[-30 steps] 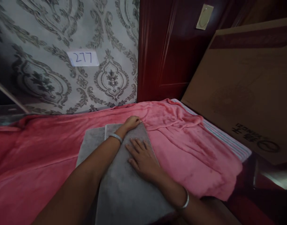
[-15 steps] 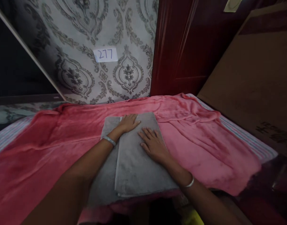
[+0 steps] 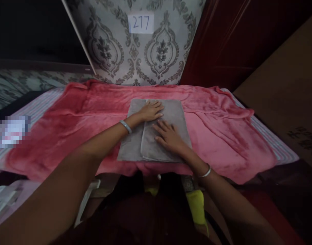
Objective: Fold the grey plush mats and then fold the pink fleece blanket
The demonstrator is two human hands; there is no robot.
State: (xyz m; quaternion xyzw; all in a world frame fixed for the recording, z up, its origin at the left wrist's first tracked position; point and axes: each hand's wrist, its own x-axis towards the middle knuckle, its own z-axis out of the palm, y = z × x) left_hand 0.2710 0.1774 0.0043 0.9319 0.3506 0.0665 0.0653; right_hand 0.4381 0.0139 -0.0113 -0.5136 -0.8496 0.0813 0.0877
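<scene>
A grey plush cloth (image 3: 131,146), folded over on itself, lies flat on a pink blanket (image 3: 217,136). The folded flap covers its right part, and the flap's pale edge runs down left of the middle. My left hand (image 3: 151,110) rests palm down near the far edge of the grey cloth, fingers stretched to the right. Nearer to me and to the right, my right hand (image 3: 171,137) lies on the flap with its fingers spread. Neither hand grips anything. Each wrist wears a silvery bangle.
The blanket covers a striped sheet (image 3: 285,153) on the table. Behind stands a patterned wall with a paper marked 277 (image 3: 141,22). A dark screen (image 3: 38,34) is at the left, a red door (image 3: 222,37) at the back right, and a cardboard box (image 3: 280,75) at the right.
The view has tilted down and shifted left, showing more of the floor area and my lap. Both hands stay flat on the grey cloth, the left with its fingers turned more to the right.
</scene>
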